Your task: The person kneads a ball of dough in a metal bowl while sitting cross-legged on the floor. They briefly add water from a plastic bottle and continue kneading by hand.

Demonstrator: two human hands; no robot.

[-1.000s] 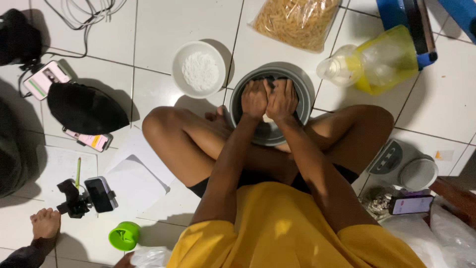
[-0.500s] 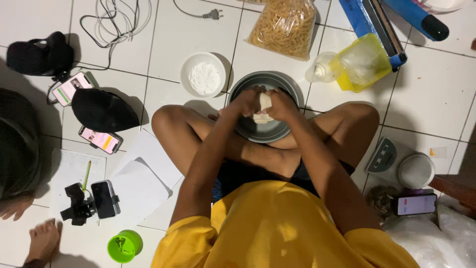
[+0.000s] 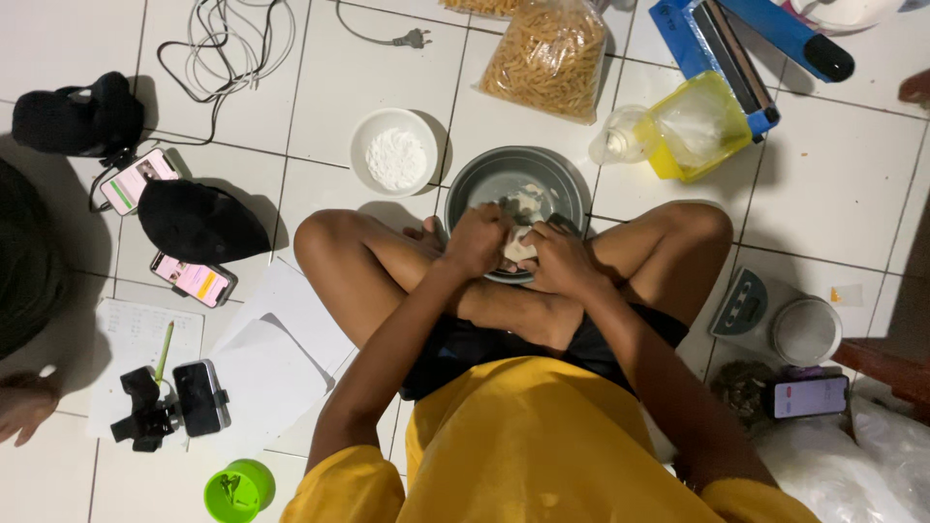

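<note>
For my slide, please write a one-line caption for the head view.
Seated cross-legged on tiles, a person's left hand and right hand press pale dough over a grey bowl.

The pale lump of dough (image 3: 520, 244) shows only between the left hand (image 3: 477, 239) and right hand (image 3: 562, 260), which cover most of it and the near rim of the grey metal bowl (image 3: 504, 174). The clear bag of yellow noodles (image 3: 550, 53) and the blue bar-shaped sealer (image 3: 736, 39) run past the top edge. Another person's hand (image 3: 24, 407) is cut by the left edge.
</note>
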